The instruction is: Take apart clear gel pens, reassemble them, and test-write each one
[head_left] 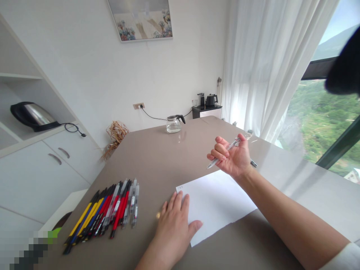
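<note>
A clear-barrelled pen [216,162] is held in the curled fingers of my right hand [232,155], palm turned up above the far edge of a white sheet of paper [222,210]. The pen's tip points down to the left. My left hand [176,221] lies flat with fingers spread, across the left edge of the sheet. Small marks show in the sheet's top left corner. Behind my right wrist, the dark end of another pen [253,163] shows on the table. Left of my left hand lies a row of several pens [104,212] in yellow, blue, red and clear.
A glass pot with water [173,125] stands at the far end of the brown table [152,150]. Beyond it, a black kettle [211,99] sits on a small cabinet. A steel kettle [36,115] rests on the left shelf. Curtains and a window are on the right.
</note>
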Demonstrator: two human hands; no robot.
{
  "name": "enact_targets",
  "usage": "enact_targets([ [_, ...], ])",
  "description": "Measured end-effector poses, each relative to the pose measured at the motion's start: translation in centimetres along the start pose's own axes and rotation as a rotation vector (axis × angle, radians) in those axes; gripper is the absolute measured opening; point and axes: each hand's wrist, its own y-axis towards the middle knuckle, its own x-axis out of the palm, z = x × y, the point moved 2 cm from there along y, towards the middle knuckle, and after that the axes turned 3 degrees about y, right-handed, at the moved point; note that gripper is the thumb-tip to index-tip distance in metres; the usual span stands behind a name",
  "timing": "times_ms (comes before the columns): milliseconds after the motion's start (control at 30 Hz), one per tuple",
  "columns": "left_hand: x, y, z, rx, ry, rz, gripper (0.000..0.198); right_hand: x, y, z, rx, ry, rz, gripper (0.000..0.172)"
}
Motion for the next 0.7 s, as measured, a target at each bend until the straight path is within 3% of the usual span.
enact_targets([
  [100,0.1,0.0,0.0,0.005,-0.005,0.001,0.062,-0.2,0.3,-0.4,0.004,-0.037,0.025,0.062],
  [200,0.1,0.0,0.0,0.007,-0.007,0.007,0.062,-1.7,0.9,-1.9,-0.034,-0.107,0.116,0.047],
  [267,0.1,0.0,0.0,0.004,-0.006,0.002,0.062,-3.7,1.2,-3.5,-0.128,-0.187,0.249,0.035],
  [467,-0.1,0.1,0.2,-0.006,-0.001,-0.013,0.063,-10.7,1.0,-8.0,-0.381,-0.46,0.752,0.023],
  [600,-0.2,0.0,0.2,-0.002,0.002,-0.017,0.063,-12.9,0.4,-9.2,-0.491,-0.565,0.885,0.013],
  [700,-0.4,-0.1,0.4,0.002,0.003,-0.015,0.062,-13.4,-0.1,-9.6,-0.521,-0.814,0.95,0.016],
])
